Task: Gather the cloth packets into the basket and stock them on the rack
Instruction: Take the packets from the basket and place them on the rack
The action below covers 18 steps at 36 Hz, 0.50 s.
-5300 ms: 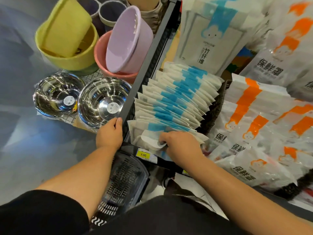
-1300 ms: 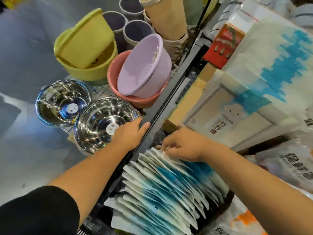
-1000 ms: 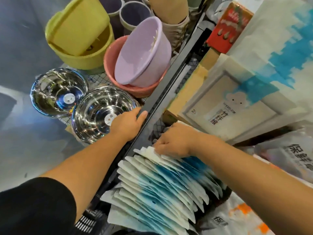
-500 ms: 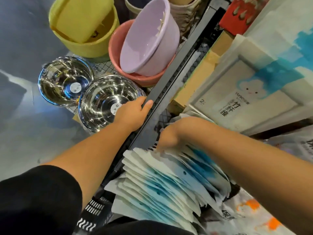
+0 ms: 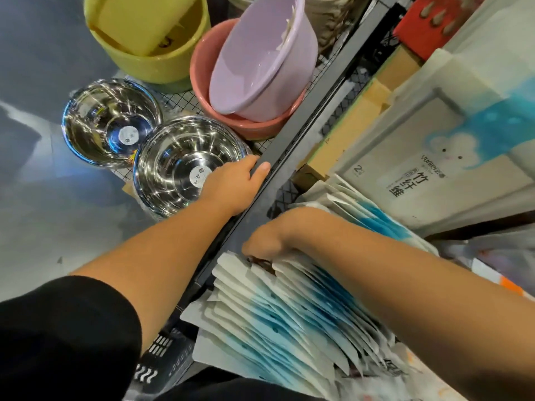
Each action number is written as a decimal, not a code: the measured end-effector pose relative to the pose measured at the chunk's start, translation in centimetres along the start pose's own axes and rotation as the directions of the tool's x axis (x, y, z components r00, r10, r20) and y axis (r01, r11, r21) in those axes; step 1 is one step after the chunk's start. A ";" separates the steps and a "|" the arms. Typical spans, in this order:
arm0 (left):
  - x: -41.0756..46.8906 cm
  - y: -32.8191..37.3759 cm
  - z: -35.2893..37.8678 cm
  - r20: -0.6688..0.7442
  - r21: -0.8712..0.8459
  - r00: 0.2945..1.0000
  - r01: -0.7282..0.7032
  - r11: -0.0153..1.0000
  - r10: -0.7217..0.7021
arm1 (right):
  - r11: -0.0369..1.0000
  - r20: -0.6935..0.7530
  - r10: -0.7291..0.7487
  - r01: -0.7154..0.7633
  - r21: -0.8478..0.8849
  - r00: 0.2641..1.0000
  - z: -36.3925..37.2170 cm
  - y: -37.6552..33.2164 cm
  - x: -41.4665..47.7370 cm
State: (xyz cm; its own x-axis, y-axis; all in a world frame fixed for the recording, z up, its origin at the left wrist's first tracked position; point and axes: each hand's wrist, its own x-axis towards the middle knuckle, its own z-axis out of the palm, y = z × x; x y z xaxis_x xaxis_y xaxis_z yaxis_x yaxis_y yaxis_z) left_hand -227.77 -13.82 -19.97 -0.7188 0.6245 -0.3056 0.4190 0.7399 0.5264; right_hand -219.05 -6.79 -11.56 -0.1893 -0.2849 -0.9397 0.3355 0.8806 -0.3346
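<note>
Head view: against the frame of half a second ago, the right hand (image 5: 269, 238) has sunk lower and nearer into the row of cloth packets (image 5: 278, 322). The row now parts at the hand: a few packets lean away on the far side, while the larger share fans toward us. The left hand (image 5: 231, 186) stays where it was on the rack rail (image 5: 304, 120).

The left arm reaches forward from a black sleeve. Its hand holds the dark rail, thumb laid along the top and fingers dropped over the left edge, just beside a steel bowl (image 5: 185, 163). The right forearm comes in from the right. Its wrist bends down, and its knuckles are folded with the fingers buried between packets. We cannot tell whether they pinch one.

The packets stand on edge on the rack shelf, right of the rail. The row runs near to far alongside it. Each packet's long side lies across the row, its white edge toward the rail and its blue band to the right. The black basket (image 5: 165, 360) sits low at near left, below the rail.
</note>
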 end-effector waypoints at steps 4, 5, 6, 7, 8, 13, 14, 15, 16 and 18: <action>0.1 0.1 0.0 0.005 -0.011 1.000 -0.012 1.000 0.012 | 0.996 0.034 -0.054 0.052 0.077 0.998 -0.1 -0.7 0.8; 0.0 0.1 -0.1 0.006 -0.011 1.000 -0.011 1.000 0.011 | 0.995 0.081 -0.089 0.085 0.058 0.993 0.3 -0.9 1.2; 0.0 0.1 -0.1 0.005 -0.009 1.000 -0.007 1.000 0.007 | 0.993 0.121 -0.111 0.106 0.049 0.986 0.7 -1.1 1.6; 0.0 0.1 -0.2 0.006 -0.004 1.000 -0.003 1.000 0.003 | 0.992 0.154 -0.122 0.120 0.025 0.980 1.0 -1.1 1.7; 0.0 0.2 -0.2 0.009 0.001 1.000 -0.002 1.000 0.002 | 0.996 0.187 -0.087 0.085 0.018 0.979 1.3 -0.9 1.9; 0.1 0.1 -0.1 0.011 0.001 1.000 -0.003 1.000 0.003 | 0.963 0.141 0.100 -0.060 -0.264 0.985 1.7 0.2 1.6; 0.1 0.0 -0.1 0.004 -0.002 1.000 -0.003 1.000 0.003 | 0.964 0.145 0.102 -0.062 -0.260 0.984 1.6 0.3 1.9; 0.1 0.0 0.0 -0.003 -0.004 1.000 -0.002 1.000 0.002 | 0.962 0.165 0.085 -0.037 -0.271 0.983 1.3 0.1 2.2; 0.1 -0.1 0.0 -0.007 -0.007 1.000 -0.003 1.000 0.003 | 0.978 0.161 0.053 -0.018 -0.209 0.986 1.0 -0.1 2.4; 0.1 0.0 0.1 -0.013 -0.006 1.000 -0.008 1.000 0.007 | 0.991 0.129 -0.015 0.031 -0.128 0.992 0.6 -0.9 3.3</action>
State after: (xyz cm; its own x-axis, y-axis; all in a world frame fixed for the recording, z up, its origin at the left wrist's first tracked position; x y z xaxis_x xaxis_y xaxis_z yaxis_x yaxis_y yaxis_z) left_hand -227.84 -13.74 -20.10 -0.7230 0.6266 -0.2910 0.4211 0.7336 0.5334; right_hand -219.46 -8.74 -14.35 -0.0737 -0.3441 -0.9360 0.2081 0.9126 -0.3519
